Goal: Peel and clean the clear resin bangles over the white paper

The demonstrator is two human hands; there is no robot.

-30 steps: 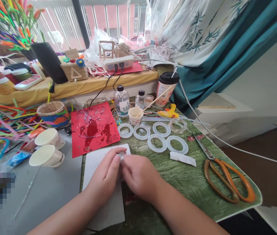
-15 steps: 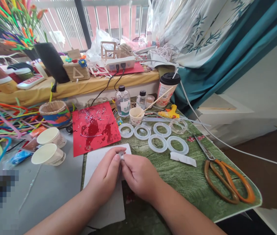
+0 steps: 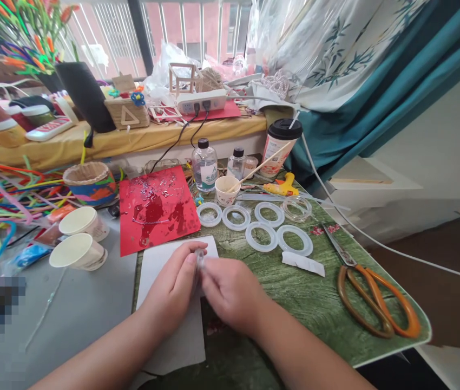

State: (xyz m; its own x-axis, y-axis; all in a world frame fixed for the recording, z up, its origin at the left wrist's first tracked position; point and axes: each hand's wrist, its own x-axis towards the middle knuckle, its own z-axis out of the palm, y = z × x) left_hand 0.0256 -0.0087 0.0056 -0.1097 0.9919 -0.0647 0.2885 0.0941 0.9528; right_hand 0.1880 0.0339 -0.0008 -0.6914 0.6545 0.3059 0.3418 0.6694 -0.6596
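Both hands meet above a white sheet of paper (image 3: 173, 346) at the near middle of the table. A small translucent, flexible-looking piece (image 3: 198, 265) is between them, mostly covered by fingers, so its full shape cannot be made out. My left hand (image 3: 175, 287) is closed round it, thumb on the near side. On its right side, my right hand (image 3: 232, 292) is curled with thumb and fingers pinching its edge, slightly smeared. Beyond the hands lie several translucent ring moulds (image 3: 261, 237) and a crumpled white strip (image 3: 303, 264).
Large orange-handled scissors (image 3: 368, 298) lie at the right. A paper cup with a stick (image 3: 227, 192), a clear bottle (image 3: 204, 168) and a yellow glue gun (image 3: 282, 185) stand or lie behind. Left are a wet red sheet (image 3: 159, 208) and two paper cups (image 3: 78, 252).
My right hand's fingers have drawn slightly to the right along the piece's edge. The left hand keeps its hold. The whole view has shifted a little.
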